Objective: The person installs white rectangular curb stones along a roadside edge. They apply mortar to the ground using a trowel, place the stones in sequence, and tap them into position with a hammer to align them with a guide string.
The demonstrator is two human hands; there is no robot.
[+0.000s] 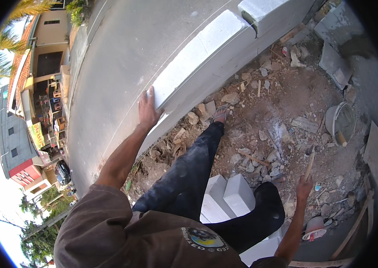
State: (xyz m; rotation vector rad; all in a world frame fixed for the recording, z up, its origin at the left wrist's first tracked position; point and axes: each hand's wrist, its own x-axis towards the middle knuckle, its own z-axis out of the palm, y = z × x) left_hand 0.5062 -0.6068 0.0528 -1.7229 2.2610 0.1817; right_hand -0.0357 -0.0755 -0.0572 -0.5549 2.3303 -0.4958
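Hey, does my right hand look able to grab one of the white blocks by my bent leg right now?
Probably not: your right hand grips a hammer, and your bent leg partly covers the white blocks.

My leg hides part of the blocks left of my right hand; beyond my left hand, the far block is cut off.

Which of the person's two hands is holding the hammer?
The right hand: it grips the hammer by its wooden handle. The left hand holds no tool and touches the white block wall instead.
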